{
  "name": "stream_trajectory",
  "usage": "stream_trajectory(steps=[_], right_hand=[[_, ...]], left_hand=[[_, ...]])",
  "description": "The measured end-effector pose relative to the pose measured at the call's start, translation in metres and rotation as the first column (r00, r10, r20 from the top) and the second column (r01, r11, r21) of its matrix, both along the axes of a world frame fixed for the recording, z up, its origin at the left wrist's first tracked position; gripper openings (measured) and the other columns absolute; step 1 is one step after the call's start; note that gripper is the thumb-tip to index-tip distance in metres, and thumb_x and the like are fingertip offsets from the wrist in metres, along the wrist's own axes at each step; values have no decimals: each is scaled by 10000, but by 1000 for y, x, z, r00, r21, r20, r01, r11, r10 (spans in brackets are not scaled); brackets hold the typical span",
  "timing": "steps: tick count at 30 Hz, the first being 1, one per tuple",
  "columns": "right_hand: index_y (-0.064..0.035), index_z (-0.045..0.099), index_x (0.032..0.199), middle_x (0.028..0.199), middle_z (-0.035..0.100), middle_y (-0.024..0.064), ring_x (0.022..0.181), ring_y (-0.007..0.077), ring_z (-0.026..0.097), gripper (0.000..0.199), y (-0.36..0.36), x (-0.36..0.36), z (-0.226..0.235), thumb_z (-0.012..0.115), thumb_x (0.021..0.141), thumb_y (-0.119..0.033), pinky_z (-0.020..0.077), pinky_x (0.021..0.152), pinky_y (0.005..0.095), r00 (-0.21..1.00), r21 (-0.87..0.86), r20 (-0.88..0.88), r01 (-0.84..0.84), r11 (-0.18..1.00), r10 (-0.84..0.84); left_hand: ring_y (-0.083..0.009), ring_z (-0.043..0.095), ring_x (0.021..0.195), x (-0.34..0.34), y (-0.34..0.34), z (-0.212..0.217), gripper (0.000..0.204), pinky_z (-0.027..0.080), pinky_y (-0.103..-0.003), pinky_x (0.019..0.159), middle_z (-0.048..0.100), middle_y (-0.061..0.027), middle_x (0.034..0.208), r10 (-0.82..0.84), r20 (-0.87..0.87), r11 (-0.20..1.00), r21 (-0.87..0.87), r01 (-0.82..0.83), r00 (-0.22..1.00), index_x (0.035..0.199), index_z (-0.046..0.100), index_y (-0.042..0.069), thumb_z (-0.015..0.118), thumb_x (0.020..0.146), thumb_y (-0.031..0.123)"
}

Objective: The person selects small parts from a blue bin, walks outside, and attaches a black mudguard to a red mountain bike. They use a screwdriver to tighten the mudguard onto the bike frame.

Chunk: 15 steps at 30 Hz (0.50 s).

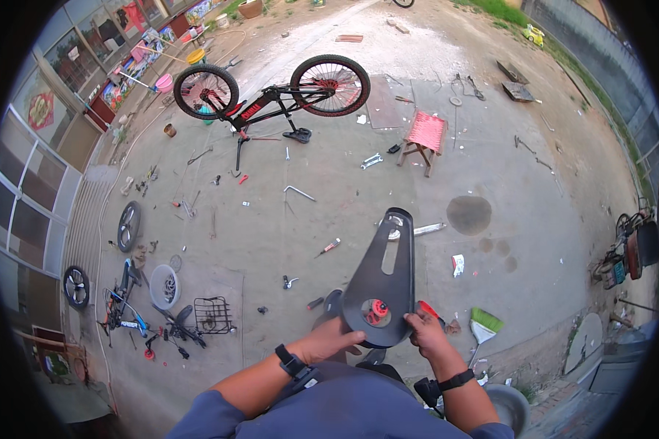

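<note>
Both of my hands grip a long black chain guard, a bicycle chain cover (362, 285), held up in front of my body. Its wide round end is toward me and its narrow end points away; a slot and a round hole pierce it. My left hand (331, 340) clasps the left edge of the round end, thumb on top. On the opposite edge, my right hand (428, 333) pinches it, with some fingers hidden beneath. Something red (376, 312) shows through the hole. A silver tube-like part (430, 229) lies on the ground past the guard.
An upside-down black and red bicycle (252, 110) stands ahead. A red-topped folding stool (426, 133), a screwdriver (329, 246), wrenches (372, 161) and a hex key (300, 193) are scattered about. At left are a small bike (123, 296), a white bucket (164, 287) and a wire basket (212, 315). A green-bristled broom (485, 324) lies right.
</note>
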State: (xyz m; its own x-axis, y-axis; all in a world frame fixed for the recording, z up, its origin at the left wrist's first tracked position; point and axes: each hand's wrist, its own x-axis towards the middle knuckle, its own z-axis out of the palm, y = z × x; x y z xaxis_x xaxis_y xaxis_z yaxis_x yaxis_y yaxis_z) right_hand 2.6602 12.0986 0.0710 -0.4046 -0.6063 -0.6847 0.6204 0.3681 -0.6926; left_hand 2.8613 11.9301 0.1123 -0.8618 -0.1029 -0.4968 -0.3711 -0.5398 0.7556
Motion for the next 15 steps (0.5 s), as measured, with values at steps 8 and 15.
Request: stream_trajectory(steps=[8, 15], right_hand=[[54, 619, 1058, 860, 665, 70, 672, 135, 606, 362, -110, 13, 46, 675, 942, -284, 475, 628, 266, 925, 56, -179, -331, 942, 336], [24, 621, 1152, 864, 677, 74, 624, 110, 572, 435, -197, -7, 58, 685, 938, -349, 438, 550, 233, 877, 28, -276, -403, 915, 394]], left_hand=[[-248, 552, 1203, 29, -83, 36, 565, 470, -432, 997, 539, -133, 1365, 425, -58, 879, 263, -397, 903, 1434, 396, 26, 599, 910, 81], [-227, 601, 1131, 62, -200, 29, 572, 496, -386, 951, 594, -130, 1288, 432, -59, 894, 162, -418, 900, 1411, 414, 8, 559, 859, 44]])
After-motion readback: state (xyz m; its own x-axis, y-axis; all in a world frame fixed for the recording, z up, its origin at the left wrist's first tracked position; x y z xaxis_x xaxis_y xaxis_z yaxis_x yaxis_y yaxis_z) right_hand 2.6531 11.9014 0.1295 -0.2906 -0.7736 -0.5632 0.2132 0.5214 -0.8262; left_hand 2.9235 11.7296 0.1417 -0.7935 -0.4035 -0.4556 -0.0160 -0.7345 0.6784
